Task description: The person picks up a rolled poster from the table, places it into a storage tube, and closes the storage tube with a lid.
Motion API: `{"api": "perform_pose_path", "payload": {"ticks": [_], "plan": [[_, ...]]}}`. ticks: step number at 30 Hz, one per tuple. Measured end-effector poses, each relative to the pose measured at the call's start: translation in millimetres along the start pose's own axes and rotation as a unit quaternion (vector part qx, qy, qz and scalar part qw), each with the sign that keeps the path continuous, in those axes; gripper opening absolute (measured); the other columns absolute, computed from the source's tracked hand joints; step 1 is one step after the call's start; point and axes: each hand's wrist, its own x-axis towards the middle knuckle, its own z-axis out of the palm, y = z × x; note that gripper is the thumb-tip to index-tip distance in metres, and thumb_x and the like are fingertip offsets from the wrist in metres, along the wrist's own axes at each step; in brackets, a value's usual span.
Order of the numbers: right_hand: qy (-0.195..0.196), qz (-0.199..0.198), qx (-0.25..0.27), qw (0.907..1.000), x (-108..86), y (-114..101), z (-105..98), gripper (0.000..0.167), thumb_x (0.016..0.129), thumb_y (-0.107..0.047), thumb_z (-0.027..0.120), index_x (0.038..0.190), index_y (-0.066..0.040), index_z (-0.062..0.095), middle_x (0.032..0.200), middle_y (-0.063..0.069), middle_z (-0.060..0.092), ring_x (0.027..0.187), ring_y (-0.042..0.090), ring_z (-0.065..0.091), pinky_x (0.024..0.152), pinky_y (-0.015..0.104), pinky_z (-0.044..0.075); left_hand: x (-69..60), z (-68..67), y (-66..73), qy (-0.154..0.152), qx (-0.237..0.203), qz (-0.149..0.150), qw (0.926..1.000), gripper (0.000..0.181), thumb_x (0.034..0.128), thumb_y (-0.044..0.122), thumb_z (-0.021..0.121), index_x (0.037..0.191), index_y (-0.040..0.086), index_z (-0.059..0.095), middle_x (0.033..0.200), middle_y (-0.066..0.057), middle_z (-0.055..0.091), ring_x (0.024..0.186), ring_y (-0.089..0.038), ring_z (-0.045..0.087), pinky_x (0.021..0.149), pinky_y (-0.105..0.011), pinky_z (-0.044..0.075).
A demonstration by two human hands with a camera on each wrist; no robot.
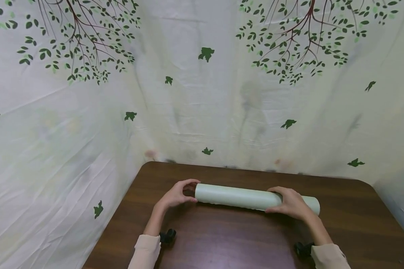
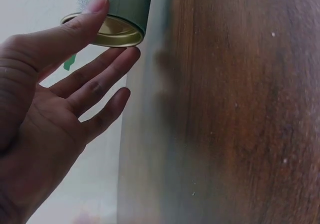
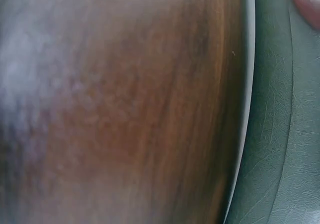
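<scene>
A long pale green tube [image 1: 235,196] with a textured surface lies sideways near the far side of the brown table. My left hand [image 1: 176,194] holds its left end between thumb and fingertips, the palm standing off from it. In the left wrist view, the thumb of the left hand [image 2: 65,78] lies over the gold metal rim [image 2: 120,36], and two fingertips reach the rim from below. Over the tube's right part, my right hand [image 1: 289,201] grips from above, thumb on the near side. Only one fingertip shows beside the green tube [image 3: 272,108] in the right wrist view.
The wooden table [image 1: 222,239] has rounded far corners. Behind it and along the left hangs a pale cloth [image 1: 188,123] printed with branches and green leaves. A dark wrist camera [image 1: 168,236] sits by the left sleeve, another dark camera [image 1: 303,249] by the right.
</scene>
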Motion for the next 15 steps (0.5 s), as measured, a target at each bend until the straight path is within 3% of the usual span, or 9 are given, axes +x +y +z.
{"api": "perform_pose_path", "payload": {"ticks": [7, 15], "plan": [[0.004, -0.012, -0.012, 0.9998, 1.7, -1.0, 2.6, 0.074, 0.069, -0.061, 0.089, 0.125, -0.016, 0.072, 0.12, 0.002, 0.076, 0.095, 0.019, 0.071, 0.076, 0.035, 0.055, -1.0, -0.6, -0.7, 0.001, 0.019, -0.016, 0.9997, 0.064, 0.0859, 0.008, 0.084, 0.143, 0.005, 0.056, 0.137, -0.016, 0.065, 0.125, -0.034, 0.065, 0.102, -0.046, 0.055], [0.005, -0.015, -0.02, 0.9997, 2.6, -4.2, 6.0, 0.075, 0.069, -0.058, 0.091, 0.127, -0.015, 0.072, 0.122, 0.005, 0.075, 0.098, 0.024, 0.071, 0.079, 0.043, 0.056, -3.6, 1.9, -4.0, -0.004, 0.002, -0.024, 0.9997, 0.067, 0.0879, 0.006, 0.082, 0.148, 0.003, 0.052, 0.138, -0.018, 0.064, 0.126, -0.036, 0.064, 0.103, -0.051, 0.053]]}}
